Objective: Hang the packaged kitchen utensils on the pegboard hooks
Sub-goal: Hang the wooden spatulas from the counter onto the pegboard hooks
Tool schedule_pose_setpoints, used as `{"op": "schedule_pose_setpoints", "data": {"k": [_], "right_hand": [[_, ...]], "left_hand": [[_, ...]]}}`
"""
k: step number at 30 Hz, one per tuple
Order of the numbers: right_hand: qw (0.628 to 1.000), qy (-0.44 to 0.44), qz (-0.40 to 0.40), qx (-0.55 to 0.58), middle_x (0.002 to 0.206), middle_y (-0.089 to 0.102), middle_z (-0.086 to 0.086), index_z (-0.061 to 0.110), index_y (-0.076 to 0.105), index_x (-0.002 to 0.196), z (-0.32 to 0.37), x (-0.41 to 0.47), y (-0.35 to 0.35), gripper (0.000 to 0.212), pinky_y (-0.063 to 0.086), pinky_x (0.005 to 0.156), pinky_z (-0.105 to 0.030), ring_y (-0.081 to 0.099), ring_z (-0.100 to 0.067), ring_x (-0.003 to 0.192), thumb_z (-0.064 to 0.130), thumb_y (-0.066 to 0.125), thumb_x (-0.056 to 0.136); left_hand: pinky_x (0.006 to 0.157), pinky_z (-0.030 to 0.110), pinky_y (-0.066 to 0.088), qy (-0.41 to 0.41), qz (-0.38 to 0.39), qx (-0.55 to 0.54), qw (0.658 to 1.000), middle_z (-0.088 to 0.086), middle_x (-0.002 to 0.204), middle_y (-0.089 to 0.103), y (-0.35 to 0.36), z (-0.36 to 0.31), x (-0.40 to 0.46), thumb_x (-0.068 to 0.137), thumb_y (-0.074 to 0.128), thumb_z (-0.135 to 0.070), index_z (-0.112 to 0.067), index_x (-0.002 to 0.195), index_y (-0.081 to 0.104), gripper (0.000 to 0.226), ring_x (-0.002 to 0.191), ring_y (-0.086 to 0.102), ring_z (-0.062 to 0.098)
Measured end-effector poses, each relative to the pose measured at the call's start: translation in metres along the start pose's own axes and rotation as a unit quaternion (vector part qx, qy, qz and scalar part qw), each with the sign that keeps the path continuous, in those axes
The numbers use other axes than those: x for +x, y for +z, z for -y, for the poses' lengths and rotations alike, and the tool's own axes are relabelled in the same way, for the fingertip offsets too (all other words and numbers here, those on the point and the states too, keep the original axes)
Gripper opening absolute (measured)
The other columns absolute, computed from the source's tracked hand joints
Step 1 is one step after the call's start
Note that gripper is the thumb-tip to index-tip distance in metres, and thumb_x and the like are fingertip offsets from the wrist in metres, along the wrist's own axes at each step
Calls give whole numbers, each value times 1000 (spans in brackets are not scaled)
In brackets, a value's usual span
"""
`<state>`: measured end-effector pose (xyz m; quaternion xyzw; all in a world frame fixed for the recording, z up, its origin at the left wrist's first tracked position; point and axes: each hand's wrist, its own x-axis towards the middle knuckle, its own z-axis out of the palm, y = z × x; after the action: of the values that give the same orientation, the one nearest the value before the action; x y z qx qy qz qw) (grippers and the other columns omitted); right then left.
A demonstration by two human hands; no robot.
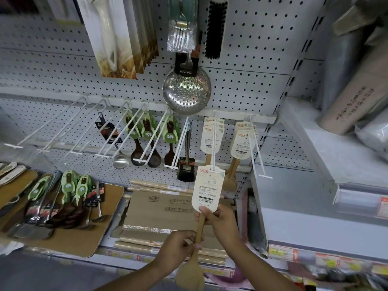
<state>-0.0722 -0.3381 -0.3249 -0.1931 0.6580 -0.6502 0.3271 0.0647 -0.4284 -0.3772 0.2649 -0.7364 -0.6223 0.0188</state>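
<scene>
A wooden spatula with a white card label [206,189] hangs by its card at the front tip of a long white peg hook [214,143]. My right hand [220,222] pinches the bottom of the card and the wooden handle. My left hand [178,248] grips the handle lower down, above the spatula's blade [190,277]. More of the same carded spatulas [212,135] hang at the back of that hook. Another batch [243,141] hangs on the hook to its right.
Green-carded dark spoons [147,131], a ladle [120,161] and a black turner [185,169] hang on hooks to the left. Several empty hooks [52,124] jut out at far left. A pile of packaged utensils [63,202] lies on a board. A steel skimmer [186,91] hangs above.
</scene>
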Motion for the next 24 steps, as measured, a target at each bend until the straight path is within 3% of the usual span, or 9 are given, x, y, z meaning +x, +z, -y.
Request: {"op": "schedule_pose_setpoints", "data": {"k": [2, 4, 6, 9, 12, 15, 17, 20, 24], "right_hand": [[1000, 1, -5, -2, 87, 77, -10, 8, 68, 109, 1, 7, 2, 19, 61, 69, -36, 75, -29, 78, 8, 66, 91], [1000, -1, -12, -12, 87, 77, -10, 7, 68, 111, 2, 16, 3, 20, 61, 69, -38, 74, -28, 78, 10, 66, 91], [1000, -3, -14, -23, 87, 77, -9, 9, 68, 113, 3, 28, 2, 22, 61, 71, -40, 74, -26, 78, 13, 66, 92], [999, -6, -14, -34, 86, 77, -7, 13, 68, 114, 10, 46, 1, 22, 61, 70, -40, 75, -23, 78, 17, 65, 93], [999, -4, -28, -26, 82, 77, -7, 12, 68, 113, 18, 66, 0, 21, 60, 65, -37, 74, -23, 76, 14, 65, 92], [999, 4, -37, -36, 82, 77, -7, 13, 69, 109, 23, 88, -1, 17, 61, 71, -42, 75, -26, 79, 13, 66, 92], [999, 5, -37, -36, 80, 77, -8, 20, 70, 100, 28, 101, -2, 14, 61, 71, -43, 74, -29, 77, 9, 66, 91], [999, 2, -32, -39, 88, 76, -12, 15, 68, 109, 33, 116, -3, 19, 61, 70, -45, 74, -33, 78, 11, 67, 91], [998, 9, -50, -45, 85, 75, -16, 8, 70, 109, 35, 131, -7, 19, 60, 68, -45, 72, -34, 76, 11, 69, 90]], "left_hand": [[68, 47, 57, 0, -10, 1, 1000, 14, 88, 69, -2, 3, 5, 87, 75, -18, -23, 86, 76, 6, 63, 62, 20], [65, 44, 56, 9, -20, 8, 1000, 15, 92, 68, -5, 5, 14, 87, 74, -17, -16, 89, 73, 2, 62, 60, 18], [65, 36, 54, 17, -23, 7, 1000, 11, 93, 71, -7, 2, 24, 88, 72, -13, -20, 85, 73, 7, 64, 62, 14], [68, 41, 59, 22, -29, -3, 999, 13, 95, 72, -11, -1, 43, 88, 72, -14, -28, 82, 75, 16, 73, 68, 17], [69, 45, 58, 24, -37, 0, 999, 7, 90, 71, -14, -3, 60, 87, 73, -18, -19, 90, 75, 4, 72, 68, 21], [64, 39, 54, 24, -42, -5, 999, -2, 82, 67, -16, -9, 76, 88, 71, -14, -17, 98, 75, 11, 67, 63, 19], [66, 41, 56, 23, -46, 2, 999, 3, 86, 68, -18, -14, 86, 90, 69, -10, -19, 101, 75, 16, 70, 64, 22], [73, 49, 57, 22, -55, 21, 998, 10, 93, 70, -21, -19, 99, 91, 67, -9, -15, 104, 74, 17, 78, 68, 32], [72, 40, 58, 16, -56, 32, 998, -7, 80, 67, -23, -28, 110, 91, 65, -5, -15, 102, 75, 18, 73, 67, 12]]}}
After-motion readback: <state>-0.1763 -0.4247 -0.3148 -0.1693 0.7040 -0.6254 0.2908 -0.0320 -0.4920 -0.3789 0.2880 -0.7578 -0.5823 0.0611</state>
